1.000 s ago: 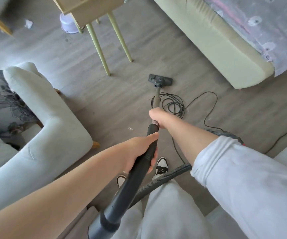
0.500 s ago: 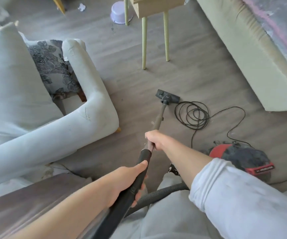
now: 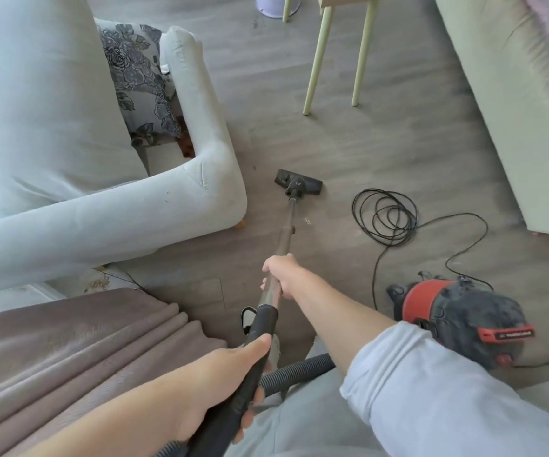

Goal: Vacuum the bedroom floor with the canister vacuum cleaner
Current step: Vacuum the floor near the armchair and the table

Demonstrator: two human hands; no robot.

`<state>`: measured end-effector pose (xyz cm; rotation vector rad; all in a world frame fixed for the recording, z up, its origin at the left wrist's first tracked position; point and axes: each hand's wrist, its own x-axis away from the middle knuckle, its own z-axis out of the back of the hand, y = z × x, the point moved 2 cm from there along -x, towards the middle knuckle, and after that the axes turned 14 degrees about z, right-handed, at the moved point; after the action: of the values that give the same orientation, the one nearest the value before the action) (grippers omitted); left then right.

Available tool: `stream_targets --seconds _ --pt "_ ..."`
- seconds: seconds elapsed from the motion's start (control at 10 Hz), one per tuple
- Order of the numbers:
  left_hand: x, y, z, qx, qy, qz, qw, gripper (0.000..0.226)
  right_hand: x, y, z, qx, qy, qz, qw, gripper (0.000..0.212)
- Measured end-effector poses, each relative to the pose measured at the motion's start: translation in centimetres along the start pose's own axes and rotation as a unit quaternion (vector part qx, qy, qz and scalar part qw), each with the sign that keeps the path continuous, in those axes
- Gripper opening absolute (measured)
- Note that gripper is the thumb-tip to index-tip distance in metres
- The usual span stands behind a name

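The black floor head [image 3: 298,183] rests flat on the grey wood floor [image 3: 382,146], just right of the armchair's corner. A metal wand [image 3: 287,225] runs from it back toward me. My right hand [image 3: 281,275] is closed around the wand's lower end. My left hand [image 3: 230,371] grips the black handle tube [image 3: 256,351] closer to my body. The ribbed grey hose [image 3: 296,371] passes under my right arm toward the red and black canister [image 3: 457,318] on the floor at the right.
A pale armchair [image 3: 180,199] with a floral cushion fills the left. A brown curtain [image 3: 68,341] hangs at lower left. A black cord coil [image 3: 385,216] lies right of the floor head. Table legs [image 3: 314,61] stand ahead, a green bed base [image 3: 514,103] at right.
My view has swung left, bringing the armchair and canister into sight. The floor head has moved left, away from the cord coil and toward the armchair's corner. Both hands keep their grip.
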<state>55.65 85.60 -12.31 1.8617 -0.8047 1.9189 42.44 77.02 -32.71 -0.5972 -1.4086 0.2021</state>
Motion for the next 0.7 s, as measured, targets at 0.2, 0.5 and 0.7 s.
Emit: stream_targets --seconds 0.2,0.5,0.7 --pt "-1.1 3.3 -4.2 -0.099 -0.001 -0.001 0.995 0.085 0.2 -0.1 7.5 -0.057 0.031 -0.005 0.998 0.034" --pt "1.0 10.9 -13.5 -0.187 -0.085 0.065 0.977 0.059 0.7 0.7 22.8 -0.158 0.118 -0.008 0.980 0.030" --pt "0.5 18.2 -22.7 -0.265 -0.121 0.054 0.955 0.053 -0.2 0.7 35.0 -0.157 0.203 -0.007 0.967 0.017"
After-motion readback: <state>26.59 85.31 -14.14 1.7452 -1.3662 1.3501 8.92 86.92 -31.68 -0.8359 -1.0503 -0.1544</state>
